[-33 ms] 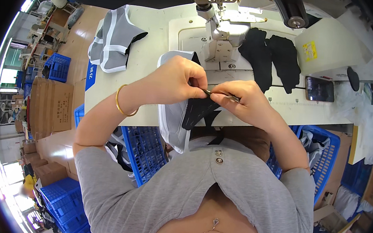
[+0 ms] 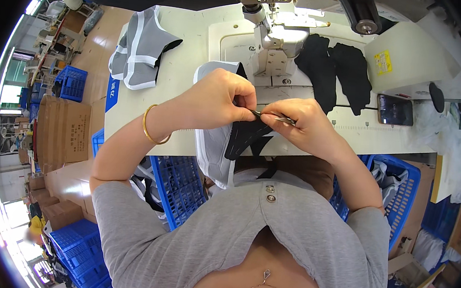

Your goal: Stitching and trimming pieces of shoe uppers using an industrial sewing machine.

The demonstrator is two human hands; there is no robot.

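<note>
My left hand [image 2: 226, 100], a gold bangle on its wrist, pinches the black edge of a grey fabric piece [image 2: 212, 148] with white binding. The piece hangs over the table's front edge towards my lap, and its black part [image 2: 246, 137] shows a line of pale stitches. Against the left fingertips, my right hand [image 2: 302, 122] is closed round a slim metal tool [image 2: 285, 119], perhaps tweezers or snips; its tip is hidden at the black cloth. Behind both hands stands the sewing machine [image 2: 273, 44], its lamp lit.
Another grey piece with white binding [image 2: 143, 50] lies at the table's left. Black fabric pieces [image 2: 350, 72] lie right of the machine head, near a phone [image 2: 395, 111]. Blue crates [image 2: 181, 189] stand below the table on the left, with another crate [image 2: 405, 195] on the right.
</note>
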